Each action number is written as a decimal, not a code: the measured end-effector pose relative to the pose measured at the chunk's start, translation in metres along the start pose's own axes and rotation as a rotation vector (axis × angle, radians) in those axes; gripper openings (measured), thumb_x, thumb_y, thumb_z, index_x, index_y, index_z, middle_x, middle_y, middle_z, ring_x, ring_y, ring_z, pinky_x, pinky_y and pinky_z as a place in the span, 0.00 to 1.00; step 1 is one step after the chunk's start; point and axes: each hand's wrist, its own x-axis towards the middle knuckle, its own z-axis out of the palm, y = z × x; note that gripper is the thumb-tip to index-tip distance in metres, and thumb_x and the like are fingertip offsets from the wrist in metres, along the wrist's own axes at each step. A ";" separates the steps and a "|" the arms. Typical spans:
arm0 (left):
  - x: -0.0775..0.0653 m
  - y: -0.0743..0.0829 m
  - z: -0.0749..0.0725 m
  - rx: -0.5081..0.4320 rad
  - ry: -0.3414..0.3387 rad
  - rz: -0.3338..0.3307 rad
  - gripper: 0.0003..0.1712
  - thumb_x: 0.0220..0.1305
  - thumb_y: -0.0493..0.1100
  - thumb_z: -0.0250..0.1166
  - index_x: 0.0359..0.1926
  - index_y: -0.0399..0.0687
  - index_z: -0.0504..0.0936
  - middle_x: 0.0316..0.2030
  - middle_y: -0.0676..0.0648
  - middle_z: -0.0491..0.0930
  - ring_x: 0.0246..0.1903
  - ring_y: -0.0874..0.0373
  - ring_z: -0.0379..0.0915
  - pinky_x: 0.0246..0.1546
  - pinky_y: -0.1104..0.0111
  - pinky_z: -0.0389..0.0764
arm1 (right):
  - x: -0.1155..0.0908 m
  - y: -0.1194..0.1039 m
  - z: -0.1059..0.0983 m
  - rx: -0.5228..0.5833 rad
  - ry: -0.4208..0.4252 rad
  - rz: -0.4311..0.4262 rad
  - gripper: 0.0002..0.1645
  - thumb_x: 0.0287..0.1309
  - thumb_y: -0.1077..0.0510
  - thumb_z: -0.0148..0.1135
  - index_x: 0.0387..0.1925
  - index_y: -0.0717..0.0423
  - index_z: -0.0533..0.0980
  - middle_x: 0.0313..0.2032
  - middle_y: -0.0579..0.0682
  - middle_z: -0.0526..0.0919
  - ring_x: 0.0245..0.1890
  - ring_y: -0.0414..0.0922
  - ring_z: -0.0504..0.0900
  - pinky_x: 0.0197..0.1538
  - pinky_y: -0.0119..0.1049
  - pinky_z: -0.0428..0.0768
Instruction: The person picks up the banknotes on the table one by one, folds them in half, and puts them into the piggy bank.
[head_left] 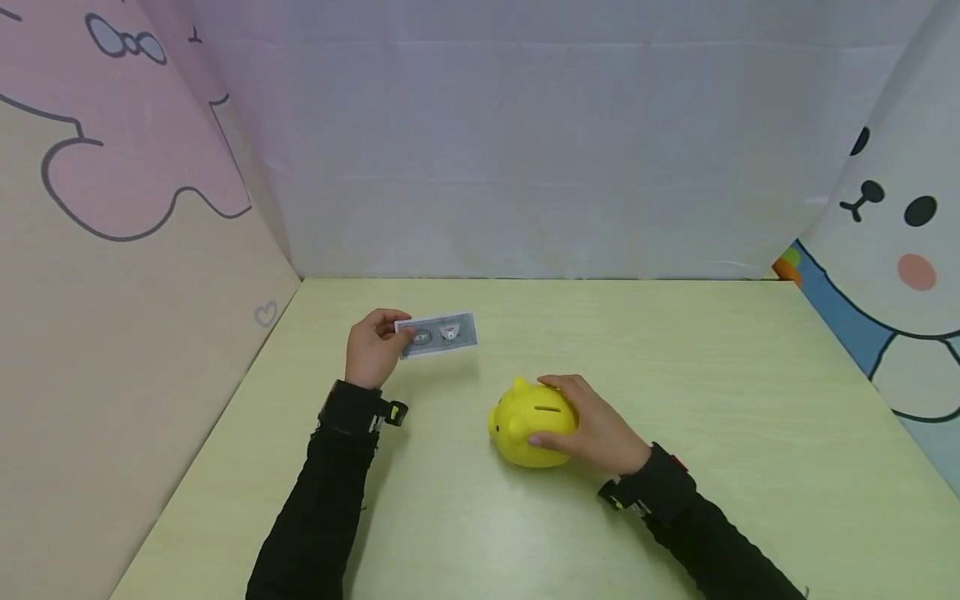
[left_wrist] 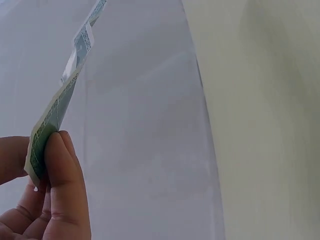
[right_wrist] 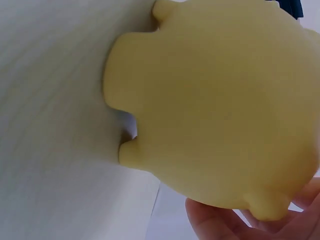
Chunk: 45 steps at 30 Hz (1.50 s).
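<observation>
Your left hand (head_left: 377,344) is pinching the note (head_left: 446,335) endwise, your right hand (head_left: 597,427) is gripping the piggy bank (head_left: 522,429), probably just steadying it.

the yellow piggy bank (head_left: 517,437) looks to me like smooth, matt plastic, the banknote (head_left: 465,330) like thin, creased paper. the tabletop (head_left: 690,358) seems smooth and faintly wood-grained, with a soft sheen; lightly creased cloth (head_left: 525,150) hangs along its far edge.
</observation>
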 end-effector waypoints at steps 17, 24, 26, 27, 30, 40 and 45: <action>-0.028 0.038 0.030 -0.125 -0.105 0.167 0.13 0.62 0.33 0.67 0.49 0.35 0.81 0.41 0.35 0.82 0.34 0.56 0.75 0.35 0.75 0.74 | 0.010 -0.012 -0.035 0.168 0.108 -0.033 0.44 0.65 0.50 0.63 0.75 0.52 0.53 0.70 0.60 0.63 0.68 0.59 0.67 0.69 0.56 0.68; -0.040 0.048 0.044 -0.169 -0.162 0.248 0.13 0.63 0.33 0.67 0.48 0.37 0.81 0.41 0.37 0.81 0.36 0.55 0.73 0.38 0.72 0.74 | 0.021 -0.021 -0.041 0.238 0.152 -0.053 0.41 0.66 0.53 0.61 0.75 0.53 0.54 0.68 0.60 0.66 0.67 0.58 0.69 0.68 0.52 0.70; -0.042 0.050 0.048 -0.188 -0.180 0.268 0.13 0.63 0.33 0.66 0.49 0.37 0.81 0.40 0.37 0.80 0.36 0.55 0.72 0.38 0.71 0.74 | 0.023 -0.022 -0.041 0.250 0.162 -0.059 0.40 0.66 0.53 0.61 0.74 0.53 0.55 0.68 0.60 0.66 0.66 0.58 0.70 0.68 0.50 0.71; -0.044 0.051 0.049 -0.192 -0.187 0.281 0.13 0.63 0.34 0.66 0.49 0.38 0.81 0.40 0.38 0.80 0.36 0.54 0.72 0.38 0.70 0.74 | 0.024 -0.023 -0.040 0.259 0.164 -0.065 0.40 0.67 0.53 0.61 0.74 0.53 0.56 0.68 0.60 0.66 0.66 0.58 0.70 0.67 0.49 0.72; -0.047 0.051 0.054 -0.203 -0.210 0.306 0.13 0.64 0.35 0.65 0.50 0.40 0.80 0.40 0.40 0.79 0.38 0.55 0.72 0.39 0.69 0.75 | 0.026 -0.025 -0.039 0.264 0.178 -0.080 0.36 0.67 0.53 0.61 0.72 0.53 0.60 0.68 0.58 0.67 0.64 0.56 0.72 0.66 0.44 0.74; -0.051 0.051 0.062 -0.222 -0.218 0.374 0.13 0.65 0.36 0.65 0.51 0.40 0.80 0.40 0.41 0.79 0.38 0.55 0.73 0.39 0.68 0.75 | 0.032 -0.032 -0.042 0.316 0.221 -0.090 0.21 0.66 0.60 0.61 0.58 0.62 0.74 0.45 0.62 0.83 0.35 0.35 0.83 0.41 0.27 0.83; -0.053 0.053 0.062 -0.220 -0.221 0.391 0.13 0.66 0.36 0.64 0.51 0.40 0.80 0.40 0.41 0.79 0.38 0.55 0.73 0.39 0.68 0.75 | 0.030 -0.031 -0.044 0.324 0.235 -0.091 0.15 0.65 0.60 0.62 0.51 0.64 0.78 0.42 0.63 0.84 0.32 0.35 0.83 0.37 0.28 0.83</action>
